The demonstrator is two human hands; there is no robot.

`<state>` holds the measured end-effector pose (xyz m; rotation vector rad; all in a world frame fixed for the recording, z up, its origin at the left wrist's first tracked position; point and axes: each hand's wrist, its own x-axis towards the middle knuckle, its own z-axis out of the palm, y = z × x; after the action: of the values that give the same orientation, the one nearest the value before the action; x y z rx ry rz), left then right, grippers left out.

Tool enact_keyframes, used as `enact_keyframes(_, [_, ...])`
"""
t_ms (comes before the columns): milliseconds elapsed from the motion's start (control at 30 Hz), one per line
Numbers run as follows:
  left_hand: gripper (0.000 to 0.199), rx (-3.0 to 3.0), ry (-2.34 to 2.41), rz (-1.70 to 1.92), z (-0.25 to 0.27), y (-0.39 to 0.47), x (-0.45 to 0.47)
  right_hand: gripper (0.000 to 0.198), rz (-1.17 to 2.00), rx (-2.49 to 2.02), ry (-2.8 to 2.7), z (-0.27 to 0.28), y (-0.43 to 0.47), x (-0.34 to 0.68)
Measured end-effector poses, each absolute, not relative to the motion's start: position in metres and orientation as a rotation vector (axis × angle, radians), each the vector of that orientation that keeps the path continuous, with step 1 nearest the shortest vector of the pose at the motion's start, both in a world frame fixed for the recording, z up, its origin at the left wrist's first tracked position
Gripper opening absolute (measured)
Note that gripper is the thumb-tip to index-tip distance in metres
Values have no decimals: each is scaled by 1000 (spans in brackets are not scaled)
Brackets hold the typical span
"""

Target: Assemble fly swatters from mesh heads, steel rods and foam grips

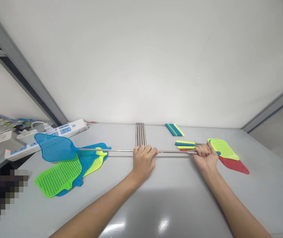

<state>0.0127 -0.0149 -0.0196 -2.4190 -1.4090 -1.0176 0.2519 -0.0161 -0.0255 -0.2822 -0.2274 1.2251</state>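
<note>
My left hand [143,160] grips the middle of a thin metal rod [116,150] that carries a blue fly-swatter head [54,147] at its left end. My right hand [207,155] is closed around the rod's right end, where a handle grip sits, mostly hidden by my fingers. The swatter is held level just above the grey table [171,185]. Loose swatter heads, green [59,177], blue and yellow, lie under its left end.
Several bare metal rods [140,134] lie at the back centre. Loose blue and yellow-green handle grips [174,129] lie to their right. Finished swatters with yellow [224,149] and red [235,164] heads lie right of my right hand. Power strips [67,128] sit at back left.
</note>
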Motion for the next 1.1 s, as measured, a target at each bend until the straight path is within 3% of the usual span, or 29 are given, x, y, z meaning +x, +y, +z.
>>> enact_keyframes(1100, [20,-2376,-1548,-1092,-19,-19,14,35,1273,-227,-202,-33,-19,235])
